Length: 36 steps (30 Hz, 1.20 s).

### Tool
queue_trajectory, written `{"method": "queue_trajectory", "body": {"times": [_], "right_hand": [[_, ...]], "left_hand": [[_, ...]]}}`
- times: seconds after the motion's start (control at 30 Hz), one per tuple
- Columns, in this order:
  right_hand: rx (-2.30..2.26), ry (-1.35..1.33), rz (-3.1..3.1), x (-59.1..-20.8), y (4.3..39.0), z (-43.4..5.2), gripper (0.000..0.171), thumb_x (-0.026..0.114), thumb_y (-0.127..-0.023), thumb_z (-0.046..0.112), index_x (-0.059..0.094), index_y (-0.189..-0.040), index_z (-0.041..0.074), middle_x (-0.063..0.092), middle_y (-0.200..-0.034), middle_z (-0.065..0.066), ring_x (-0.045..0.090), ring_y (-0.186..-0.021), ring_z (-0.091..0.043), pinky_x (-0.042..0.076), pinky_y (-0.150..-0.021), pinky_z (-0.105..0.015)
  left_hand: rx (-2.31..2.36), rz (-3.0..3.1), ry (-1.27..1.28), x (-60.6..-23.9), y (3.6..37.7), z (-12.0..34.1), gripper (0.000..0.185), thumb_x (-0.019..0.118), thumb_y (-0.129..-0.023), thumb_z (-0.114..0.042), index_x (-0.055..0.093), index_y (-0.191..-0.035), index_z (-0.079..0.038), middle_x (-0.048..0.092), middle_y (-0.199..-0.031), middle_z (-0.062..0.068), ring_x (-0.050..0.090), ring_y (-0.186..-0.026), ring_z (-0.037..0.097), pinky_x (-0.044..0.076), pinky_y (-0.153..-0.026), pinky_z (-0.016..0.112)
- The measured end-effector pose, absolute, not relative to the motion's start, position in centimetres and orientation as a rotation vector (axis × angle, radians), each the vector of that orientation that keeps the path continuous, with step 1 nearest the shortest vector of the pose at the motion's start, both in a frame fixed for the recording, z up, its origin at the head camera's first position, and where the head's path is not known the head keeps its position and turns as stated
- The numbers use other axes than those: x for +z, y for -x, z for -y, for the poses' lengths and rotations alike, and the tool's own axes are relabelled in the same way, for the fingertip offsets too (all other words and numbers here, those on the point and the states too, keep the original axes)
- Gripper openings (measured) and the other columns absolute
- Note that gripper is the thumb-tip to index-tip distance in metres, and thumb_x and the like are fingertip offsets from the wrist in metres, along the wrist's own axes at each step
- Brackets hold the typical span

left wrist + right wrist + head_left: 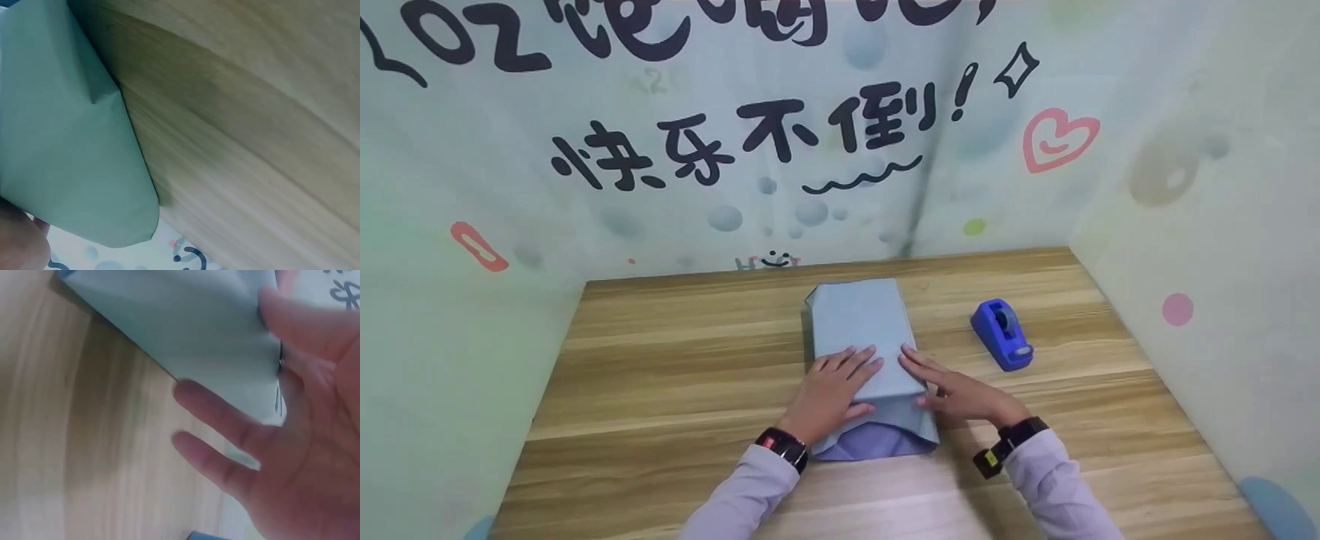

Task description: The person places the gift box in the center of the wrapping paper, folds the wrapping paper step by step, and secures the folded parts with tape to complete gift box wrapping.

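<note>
A box-shaped parcel in light blue paper [859, 315] lies lengthwise on the wooden table. At its near end the paper sticks out past the box, its purplish-blue inner side [877, 444] showing. My left hand [823, 394] rests on the parcel's top near the left edge, fingers extended. On the opposite edge, my right hand [971, 395] touches the top and side with spread fingers. The right wrist view shows the paper side [180, 326] against the thumb and fingers. In the left wrist view, a loose paper fold [73, 163] hangs beside the table; most of that hand is hidden.
A blue tape dispenser [1002, 335] stands on the table [682, 360] to the right of the parcel. Printed cloth walls [675, 225] enclose the table at the back and both sides. Each wrist wears a black strap [784, 448].
</note>
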State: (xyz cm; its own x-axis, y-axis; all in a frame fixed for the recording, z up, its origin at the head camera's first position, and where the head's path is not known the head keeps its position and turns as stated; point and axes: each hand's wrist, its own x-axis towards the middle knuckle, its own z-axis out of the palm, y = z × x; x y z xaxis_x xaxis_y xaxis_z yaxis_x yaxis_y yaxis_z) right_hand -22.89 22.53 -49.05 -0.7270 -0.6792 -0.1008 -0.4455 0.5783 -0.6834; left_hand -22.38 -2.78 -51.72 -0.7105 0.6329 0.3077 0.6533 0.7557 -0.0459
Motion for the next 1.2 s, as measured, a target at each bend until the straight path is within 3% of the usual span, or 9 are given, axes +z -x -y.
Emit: {"method": "queue_trajectory", "body": {"times": [0.27, 0.43, 0.63, 0.7, 0.8, 0.9, 1.0, 1.07, 1.2], "right_hand": [[-0.813, 0.877, -2.879, -51.2, 21.2, -21.2, 0.073, 0.063, -0.082, 0.006, 0.027, -0.143, 0.019, 0.020, -0.152, -0.002, 0.042, -0.125, -0.029, 0.045, -0.094, -0.041], [-0.775, 0.921, -3.000, -52.2, 20.8, -20.7, 0.081, 0.062, -0.076, -0.010, 0.027, -0.143, 0.019, 0.022, -0.151, -0.002, 0.049, -0.118, -0.028, 0.047, -0.090, -0.038], [-0.912, 0.871, -2.908, -52.3, 20.8, -20.8, 0.093, 0.055, -0.068, -0.022, 0.021, -0.145, 0.016, 0.015, -0.153, -0.006, 0.032, -0.132, -0.029, 0.045, -0.094, -0.039], [-0.966, 0.771, -2.893, -52.4, 20.6, -20.9, 0.088, 0.055, -0.072, -0.019, 0.017, -0.145, 0.012, 0.013, -0.152, -0.011, 0.027, -0.134, -0.031, 0.040, -0.099, -0.042], [-0.931, 0.560, -2.969, -52.7, 20.0, -20.8, 0.071, 0.058, -0.082, -0.001, 0.021, -0.143, 0.002, 0.029, -0.144, -0.021, 0.040, -0.125, -0.036, 0.038, -0.100, -0.045], [-0.817, 0.409, -3.079, -53.1, 19.4, -20.5, 0.041, 0.059, -0.087, 0.016, 0.052, -0.122, -0.003, 0.060, -0.109, -0.020, 0.061, -0.093, -0.032, 0.050, -0.082, -0.043], [-0.708, 0.394, -3.170, -53.2, 18.8, -20.3, 0.012, 0.061, -0.084, 0.013, 0.064, -0.078, 0.004, 0.062, -0.069, -0.010, 0.061, -0.064, -0.025, 0.049, -0.057, -0.038], [-0.658, 0.391, -3.188, -53.1, 18.3, -20.3, 0.021, 0.061, -0.082, 0.009, 0.057, -0.062, 0.009, 0.057, -0.057, -0.006, 0.055, -0.053, -0.020, 0.042, -0.048, -0.034], [-0.626, 0.322, -3.152, -52.4, 17.8, -20.3, 0.023, 0.061, -0.082, 0.011, 0.055, -0.060, 0.009, 0.052, -0.053, -0.002, 0.045, -0.048, -0.014, 0.037, -0.044, -0.029]], "left_hand": [[0.030, 2.631, 0.791, -51.8, 22.3, 0.2, 0.069, 0.067, -0.066, -0.061, 0.050, -0.119, -0.020, 0.048, -0.130, -0.002, 0.047, -0.111, 0.021, 0.041, -0.082, 0.037], [0.225, 2.637, 0.592, -52.3, 22.0, -2.4, 0.076, 0.063, -0.059, -0.072, 0.047, -0.109, -0.017, 0.048, -0.117, 0.001, 0.047, -0.101, 0.026, 0.038, -0.077, 0.040], [0.360, 2.694, 0.452, -52.3, 21.8, -4.4, 0.087, 0.061, -0.056, -0.075, 0.042, -0.118, -0.018, 0.046, -0.115, 0.003, 0.046, -0.105, 0.032, 0.041, -0.085, 0.052], [0.375, 2.710, 0.447, -52.3, 21.8, -4.7, 0.091, 0.062, -0.057, -0.074, 0.039, -0.126, -0.018, 0.046, -0.118, 0.003, 0.046, -0.108, 0.034, 0.041, -0.086, 0.055], [0.377, 2.733, 0.445, -52.2, 21.8, -4.9, 0.096, 0.063, -0.059, -0.073, 0.036, -0.133, -0.018, 0.046, -0.122, 0.004, 0.046, -0.111, 0.035, 0.040, -0.087, 0.056], [0.370, 2.749, 0.432, -52.2, 21.7, -4.8, 0.097, 0.063, -0.059, -0.072, 0.035, -0.135, -0.018, 0.046, -0.122, 0.004, 0.045, -0.111, 0.035, 0.040, -0.088, 0.057], [0.363, 2.749, 0.416, -52.1, 21.7, -4.8, 0.098, 0.064, -0.057, -0.073, 0.036, -0.134, -0.019, 0.046, -0.122, 0.003, 0.045, -0.111, 0.034, 0.039, -0.088, 0.057], [0.369, 2.751, 0.416, -52.1, 21.7, -4.9, 0.098, 0.064, -0.057, -0.073, 0.037, -0.134, -0.019, 0.046, -0.122, 0.003, 0.045, -0.111, 0.034, 0.039, -0.088, 0.057], [0.387, 2.775, 0.429, -51.9, 21.7, -5.1, 0.097, 0.062, -0.060, -0.073, 0.035, -0.136, -0.019, 0.046, -0.123, 0.003, 0.045, -0.112, 0.035, 0.039, -0.088, 0.058]]}}
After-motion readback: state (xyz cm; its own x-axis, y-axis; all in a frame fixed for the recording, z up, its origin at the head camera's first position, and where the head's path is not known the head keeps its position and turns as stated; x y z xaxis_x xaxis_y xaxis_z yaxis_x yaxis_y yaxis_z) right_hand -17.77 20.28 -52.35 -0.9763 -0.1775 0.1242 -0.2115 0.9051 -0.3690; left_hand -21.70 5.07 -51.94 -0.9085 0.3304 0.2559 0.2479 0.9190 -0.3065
